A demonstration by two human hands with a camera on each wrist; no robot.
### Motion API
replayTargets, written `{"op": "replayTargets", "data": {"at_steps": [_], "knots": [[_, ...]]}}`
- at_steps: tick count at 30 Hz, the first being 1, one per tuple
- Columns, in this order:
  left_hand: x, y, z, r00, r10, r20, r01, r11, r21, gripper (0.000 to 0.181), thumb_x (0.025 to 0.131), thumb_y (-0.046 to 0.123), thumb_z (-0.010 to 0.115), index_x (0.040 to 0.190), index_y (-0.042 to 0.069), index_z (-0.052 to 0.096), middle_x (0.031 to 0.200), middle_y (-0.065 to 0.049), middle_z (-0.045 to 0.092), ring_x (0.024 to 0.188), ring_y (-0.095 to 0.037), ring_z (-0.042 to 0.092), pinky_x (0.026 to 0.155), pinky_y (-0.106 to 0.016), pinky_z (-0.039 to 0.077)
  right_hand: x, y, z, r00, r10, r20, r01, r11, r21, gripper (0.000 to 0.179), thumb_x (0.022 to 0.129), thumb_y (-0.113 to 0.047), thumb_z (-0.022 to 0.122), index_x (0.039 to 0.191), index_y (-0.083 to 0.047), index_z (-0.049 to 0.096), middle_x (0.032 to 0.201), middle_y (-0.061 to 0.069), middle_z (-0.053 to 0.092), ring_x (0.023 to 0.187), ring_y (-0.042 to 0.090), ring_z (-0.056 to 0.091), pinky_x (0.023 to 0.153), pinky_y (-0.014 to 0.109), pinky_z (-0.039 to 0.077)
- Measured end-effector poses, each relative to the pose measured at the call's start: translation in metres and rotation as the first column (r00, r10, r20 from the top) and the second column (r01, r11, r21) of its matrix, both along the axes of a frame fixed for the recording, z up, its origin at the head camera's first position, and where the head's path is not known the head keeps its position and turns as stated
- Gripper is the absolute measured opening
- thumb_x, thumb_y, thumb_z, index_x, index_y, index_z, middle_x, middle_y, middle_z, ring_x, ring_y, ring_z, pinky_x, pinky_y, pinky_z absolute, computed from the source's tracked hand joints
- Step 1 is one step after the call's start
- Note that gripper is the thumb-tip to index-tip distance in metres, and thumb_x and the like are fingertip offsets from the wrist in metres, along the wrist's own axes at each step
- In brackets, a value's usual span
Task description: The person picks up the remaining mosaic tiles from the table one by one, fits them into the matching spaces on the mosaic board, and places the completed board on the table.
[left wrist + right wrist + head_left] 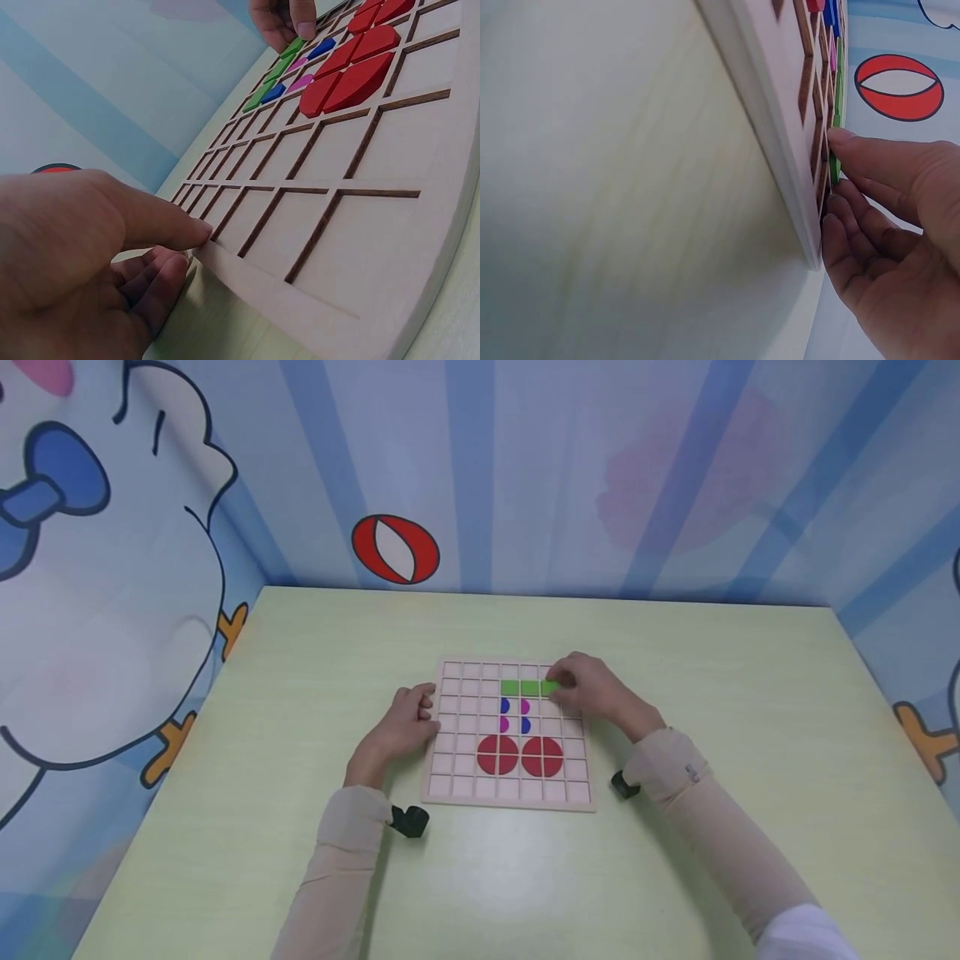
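A wooden grid board [461,767] lies flat. On it are a green row [518,687], small blue half-round pieces [274,93], magenta half-round pieces [504,724] and two red circles [497,754] made of quarter pieces. My right hand [588,685] is at the far right of the green row, thumb and forefinger pinching the end green square tile [835,169] at its cell. At the board's left edge, my left hand [405,720] holds the rim, thumb on top and curled fingers against the side.
The board sits mid-table on a pale green tabletop [247,827]. Printed walls stand behind and at both sides, with a red and white ball picture [395,549] on the back one. Black wrist cameras [409,821] hang below both sleeves.
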State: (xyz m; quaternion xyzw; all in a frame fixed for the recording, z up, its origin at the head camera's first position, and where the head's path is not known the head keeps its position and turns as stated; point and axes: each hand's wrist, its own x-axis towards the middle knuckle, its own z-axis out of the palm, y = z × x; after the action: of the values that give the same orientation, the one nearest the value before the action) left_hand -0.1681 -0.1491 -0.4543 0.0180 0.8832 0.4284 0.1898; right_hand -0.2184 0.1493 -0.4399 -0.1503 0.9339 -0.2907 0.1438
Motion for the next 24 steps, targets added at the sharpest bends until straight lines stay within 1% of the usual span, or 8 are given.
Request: {"op": "replayTargets", "data": {"at_steps": [9, 11, 16, 18, 22, 24], "knots": [[0.0, 0.0, 0.002, 1.0, 0.021, 0.017, -0.021, 1.0, -0.015, 0.062, 0.091, 0.004, 0.053, 0.148, 0.005, 0.026, 0.12, -0.008, 0.032, 0.108, -0.02, 0.036, 0.088, -0.032, 0.036, 0.0, -0.002, 0.0, 0.999, -0.026, 0.032, 0.026, 1.0, -0.002, 0.034, 0.088, -0.015, 0.066, 0.12, -0.005, 0.061, 0.115, 0.011, 0.056, 0.104, 0.025, 0.052, 0.095, 0.041, 0.046], [0.0, 0.0, 0.001, 1.0, 0.018, 0.013, -0.018, 1.0, -0.019, 0.062, 0.091, 0.004, 0.052, 0.148, 0.005, 0.026, 0.12, -0.008, 0.032, 0.108, -0.02, 0.036, 0.088, -0.032, 0.037, 0.0, -0.002, 0.0, 0.999, -0.029, 0.033, 0.029, 1.0, -0.003, 0.034, 0.088, -0.016, 0.067, 0.12, -0.005, 0.061, 0.115, 0.01, 0.056, 0.104, 0.025, 0.052, 0.095, 0.041, 0.046], [0.0, 0.0, 0.001, 1.0, 0.025, 0.003, -0.025, 1.0, -0.007, 0.062, 0.091, 0.003, 0.052, 0.147, 0.005, 0.027, 0.119, -0.008, 0.033, 0.106, -0.02, 0.036, 0.088, -0.033, 0.036, -0.001, -0.001, -0.003, 1.0, -0.01, 0.007, 0.01, 1.0, -0.009, 0.034, 0.088, -0.016, 0.066, 0.12, -0.005, 0.061, 0.115, 0.011, 0.056, 0.105, 0.025, 0.051, 0.095, 0.042, 0.045], [0.0, 0.001, 0.001, 0.999, 0.032, 0.006, -0.032, 0.999, 0.001, 0.062, 0.09, 0.003, 0.052, 0.147, 0.005, 0.027, 0.118, -0.007, 0.033, 0.106, -0.02, 0.036, 0.088, -0.033, 0.035, -0.001, 0.001, -0.004, 1.0, -0.012, 0.012, 0.012, 1.0, -0.024, 0.034, 0.089, -0.016, 0.065, 0.121, -0.005, 0.06, 0.117, 0.011, 0.056, 0.107, 0.025, 0.052, 0.096, 0.042, 0.044], [0.0, 0.001, 0.0, 1.0, 0.022, 0.007, -0.022, 1.0, -0.005, 0.061, 0.091, 0.004, 0.051, 0.147, 0.004, 0.027, 0.118, -0.008, 0.033, 0.106, -0.02, 0.036, 0.088, -0.033, 0.036, 0.002, 0.008, -0.002, 0.998, -0.05, 0.03, 0.051, 0.997, -0.062, 0.032, 0.094, -0.02, 0.058, 0.124, -0.007, 0.059, 0.12, 0.01, 0.056, 0.11, 0.026, 0.052, 0.097, 0.044, 0.044], [0.0, 0.0, 0.0, 1.0, 0.019, 0.011, -0.018, 1.0, -0.007, 0.061, 0.091, 0.005, 0.051, 0.147, 0.005, 0.027, 0.119, -0.008, 0.033, 0.107, -0.02, 0.036, 0.088, -0.033, 0.036, 0.004, 0.013, 0.002, 0.997, -0.078, 0.018, 0.079, 0.994, -0.078, 0.031, 0.097, -0.021, 0.054, 0.125, -0.008, 0.058, 0.121, 0.01, 0.056, 0.111, 0.026, 0.053, 0.096, 0.044, 0.045]]}}
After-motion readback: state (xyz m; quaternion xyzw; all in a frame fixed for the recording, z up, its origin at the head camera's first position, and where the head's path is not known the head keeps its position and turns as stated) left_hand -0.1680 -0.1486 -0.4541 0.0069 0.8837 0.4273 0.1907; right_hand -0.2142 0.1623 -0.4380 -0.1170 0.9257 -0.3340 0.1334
